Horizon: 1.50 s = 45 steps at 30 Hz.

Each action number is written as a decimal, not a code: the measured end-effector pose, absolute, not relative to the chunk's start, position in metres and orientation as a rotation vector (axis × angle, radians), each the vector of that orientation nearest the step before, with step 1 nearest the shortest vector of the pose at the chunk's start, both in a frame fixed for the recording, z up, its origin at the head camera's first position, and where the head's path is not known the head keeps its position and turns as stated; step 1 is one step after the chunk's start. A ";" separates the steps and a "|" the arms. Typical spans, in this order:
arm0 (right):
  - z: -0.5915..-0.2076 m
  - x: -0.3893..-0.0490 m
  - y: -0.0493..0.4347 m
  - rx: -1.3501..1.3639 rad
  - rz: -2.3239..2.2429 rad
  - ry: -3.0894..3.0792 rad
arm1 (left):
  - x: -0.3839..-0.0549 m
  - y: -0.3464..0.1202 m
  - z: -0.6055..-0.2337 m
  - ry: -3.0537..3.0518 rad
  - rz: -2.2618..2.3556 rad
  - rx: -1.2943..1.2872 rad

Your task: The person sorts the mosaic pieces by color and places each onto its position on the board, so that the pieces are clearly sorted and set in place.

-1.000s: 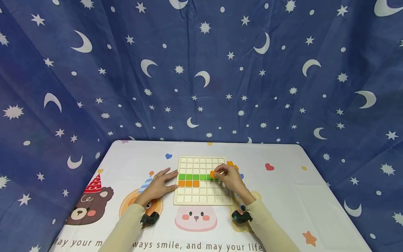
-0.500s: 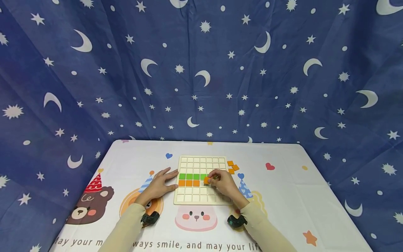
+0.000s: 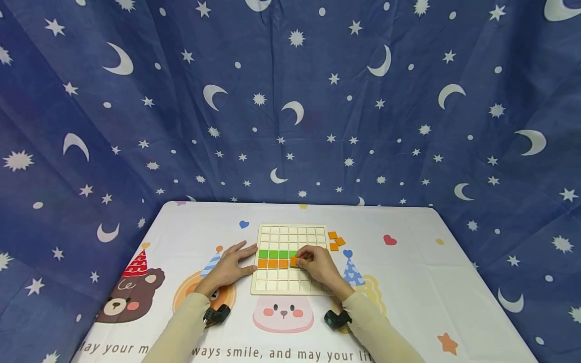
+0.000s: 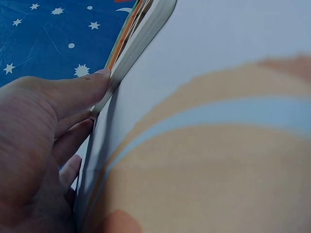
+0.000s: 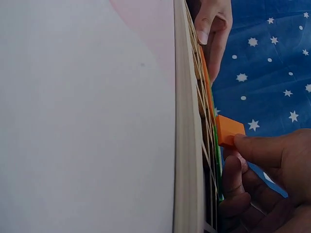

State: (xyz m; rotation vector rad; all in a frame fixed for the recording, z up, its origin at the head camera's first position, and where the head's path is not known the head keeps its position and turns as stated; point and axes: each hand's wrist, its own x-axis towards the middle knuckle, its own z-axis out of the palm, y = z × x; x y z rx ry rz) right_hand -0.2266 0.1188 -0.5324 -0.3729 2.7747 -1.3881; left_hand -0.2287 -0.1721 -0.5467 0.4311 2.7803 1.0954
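Note:
A cream grid board [image 3: 283, 286] lies on the table, with a row of green square tiles [image 3: 273, 254] across its middle. Directly below that row sit 3 orange tiles [image 3: 273, 263] at the left. Between thumb and fingers, my right hand [image 3: 321, 266] pinches another orange square tile [image 5: 229, 131], just right of those orange ones and close over the board. The hand covers the right end of the green row. My left hand [image 3: 230, 267] lies at the board's left edge, fingers spread, with the thumb [image 4: 85, 92] touching the side in the left wrist view.
Beyond the board's right edge lie 3 loose orange tiles [image 3: 340, 242]. The tablecloth [image 3: 399, 292] has printed animals and lettering. A blue curtain [image 3: 290, 141] with moons and stars stands behind the table.
My right hand has carried the orange tile left and toward me, from over the green row to beside the placed orange tiles. My left hand has stayed at the board's edge.

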 end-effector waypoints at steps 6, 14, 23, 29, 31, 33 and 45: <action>-0.533 -0.227 0.118 -0.397 -1.350 2.792 | -0.229 -0.172 -0.547 2.783 1.091 0.422; -0.533 -0.227 0.117 -0.421 -1.277 2.833 | -0.229 -0.172 -0.548 2.780 1.089 0.404; -0.534 -0.227 0.117 -0.400 -1.279 2.823 | -0.229 -0.172 -0.547 2.783 1.098 0.420; -0.534 -0.228 0.116 -0.417 -1.288 2.829 | -0.229 -0.172 -0.547 2.782 1.098 0.418; -0.533 -0.227 0.117 -0.413 -1.292 2.821 | -0.229 -0.172 -0.548 2.782 1.096 0.414; -0.531 -0.226 0.118 -0.406 -1.307 2.805 | -0.228 -0.172 -0.548 2.780 1.098 0.408; -0.503 -0.222 0.131 -0.347 -1.416 2.782 | -0.228 -0.173 -0.549 2.778 1.120 0.416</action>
